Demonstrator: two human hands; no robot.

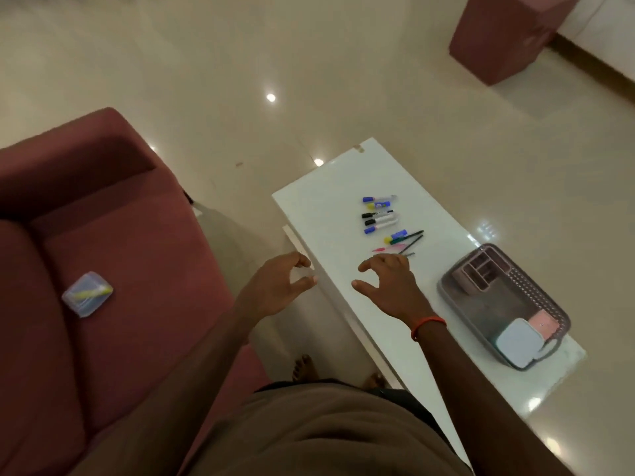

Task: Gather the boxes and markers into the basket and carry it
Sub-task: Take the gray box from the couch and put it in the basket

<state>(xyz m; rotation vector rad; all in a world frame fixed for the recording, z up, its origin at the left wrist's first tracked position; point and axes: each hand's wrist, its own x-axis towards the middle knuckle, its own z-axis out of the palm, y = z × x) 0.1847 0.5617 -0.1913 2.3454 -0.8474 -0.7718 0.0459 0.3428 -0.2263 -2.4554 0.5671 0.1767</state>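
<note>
A grey perforated basket (549, 290) sits at the near right of the white table (326, 214). Inside it are a pink divided organiser (479, 271), a white box (519, 341) and a pink box (544, 324). Several markers (379, 214) and pens (405, 238) lie in a row at the table's middle. A clear plastic box (87, 293) with something yellow inside rests on the sofa seat at the left. My left hand (278, 286) hovers open beside the table's left edge. My right hand (386, 283) is open above the table, just short of the pens.
A maroon sofa (103, 235) fills the left side. A maroon block of furniture (505, 36) stands at the far right on the glossy tiled floor. My bare feet (302, 367) show between sofa and table.
</note>
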